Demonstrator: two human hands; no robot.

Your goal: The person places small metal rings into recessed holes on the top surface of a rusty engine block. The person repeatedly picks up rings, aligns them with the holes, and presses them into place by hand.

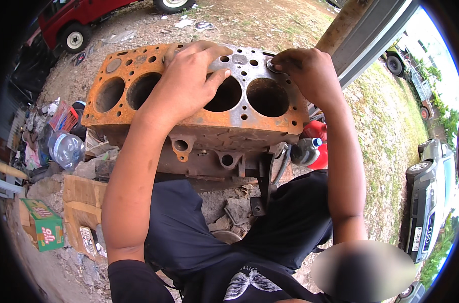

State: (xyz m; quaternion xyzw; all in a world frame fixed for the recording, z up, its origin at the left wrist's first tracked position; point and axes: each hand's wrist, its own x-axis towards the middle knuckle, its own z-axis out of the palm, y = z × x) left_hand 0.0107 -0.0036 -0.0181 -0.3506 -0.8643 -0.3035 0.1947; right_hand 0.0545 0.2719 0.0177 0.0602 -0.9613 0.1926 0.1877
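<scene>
A rusty engine block (158,118) stands in front of me, its flat top face toward me with a row of several large round bores. The top's right part is scraped to bare grey metal, while the left part stays orange with rust. My left hand (191,81) lies across the middle of the top, fingers spread, partly covering a bore. At the far right corner, the fingers of my right hand (308,70) are closed around a small round metal piece (273,65) against the surface. My fingers hide part of that piece.
Left of the block are a clear plastic jug (67,150), a red crate (63,117), a green box (43,224) and flattened cardboard (83,202). Red and dark containers (310,149) stand at its right. A post (351,30) rises beyond my right hand. Stones (238,209) lie below.
</scene>
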